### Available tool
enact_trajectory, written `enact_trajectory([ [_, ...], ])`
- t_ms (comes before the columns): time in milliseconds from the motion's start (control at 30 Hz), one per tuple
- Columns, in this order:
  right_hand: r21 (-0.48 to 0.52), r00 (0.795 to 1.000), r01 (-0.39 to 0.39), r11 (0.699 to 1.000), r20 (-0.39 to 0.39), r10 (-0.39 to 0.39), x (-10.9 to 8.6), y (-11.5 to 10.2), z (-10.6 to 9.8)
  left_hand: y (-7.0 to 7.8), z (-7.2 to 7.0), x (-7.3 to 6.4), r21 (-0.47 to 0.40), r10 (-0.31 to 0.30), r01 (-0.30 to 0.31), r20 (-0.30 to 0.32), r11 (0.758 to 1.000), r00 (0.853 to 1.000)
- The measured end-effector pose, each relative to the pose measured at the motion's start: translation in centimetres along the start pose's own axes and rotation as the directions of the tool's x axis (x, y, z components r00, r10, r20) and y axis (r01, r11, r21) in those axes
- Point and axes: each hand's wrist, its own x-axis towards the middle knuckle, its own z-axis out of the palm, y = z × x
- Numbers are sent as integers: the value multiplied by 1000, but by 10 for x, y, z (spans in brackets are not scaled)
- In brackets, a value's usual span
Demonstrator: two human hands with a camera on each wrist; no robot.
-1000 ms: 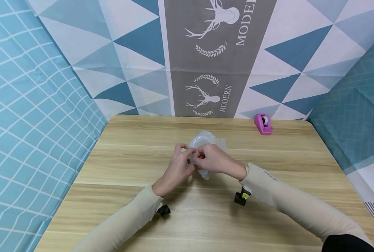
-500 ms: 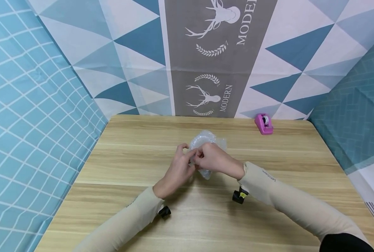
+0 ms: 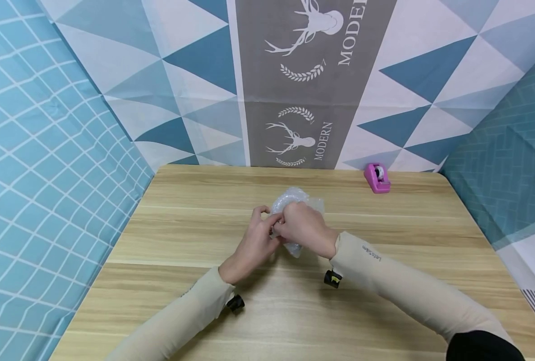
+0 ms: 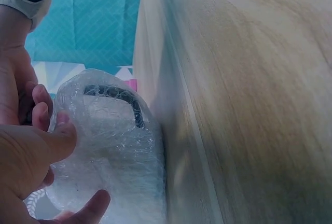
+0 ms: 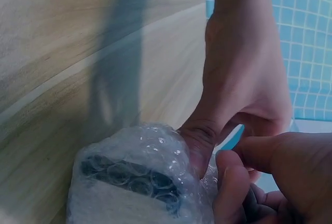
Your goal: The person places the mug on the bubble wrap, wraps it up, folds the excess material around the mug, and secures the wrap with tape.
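Observation:
A bundle in clear bubble wrap (image 3: pixel 291 194) stands on the wooden table, between and just behind both hands. Through the wrap a dark curved band (image 4: pixel 116 93) shows on a pale body; what the item is stays unclear. My left hand (image 3: pixel 251 248) holds the bundle from the near left side, thumb and fingers spread against the wrap. My right hand (image 3: pixel 304 226) meets it at the top, its fingers curled and seeming to pinch the bubble wrap (image 5: pixel 206 180). Exactly what lies between the right fingertips is hidden.
A pink tape dispenser (image 3: pixel 377 178) stands at the back right of the table (image 3: pixel 195 220). A patterned cloth backdrop (image 3: pixel 290 90) rises along the back edge, with a blue grid cloth (image 3: pixel 46 150) at the left.
The right hand has turned and shifted slightly left over the bundle, its forearm following. The left hand and the bundle stay nearly where they were.

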Motion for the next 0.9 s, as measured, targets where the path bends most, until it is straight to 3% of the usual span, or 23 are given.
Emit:
enact_trajectory([
  [100,-7,1000,-12,1000,26,12,-1,-2,-2,0,0,0,9,2,-2,0,1000,1000],
  [200,86,992,-32,996,124,21,-3,-2,-9,0,0,0,18,4,-4,1,1000,1000],
  [300,188,972,-70,980,234,24,-6,-1,-17,0,-1,0,20,0,0,9,1000,1000],
  [367,221,963,-79,972,270,16,-8,1,-20,0,-1,0,16,-9,9,20,1000,1000],
  [900,310,948,-152,938,315,49,-14,11,-25,1,-2,1,14,-22,22,28,1000,999],
])
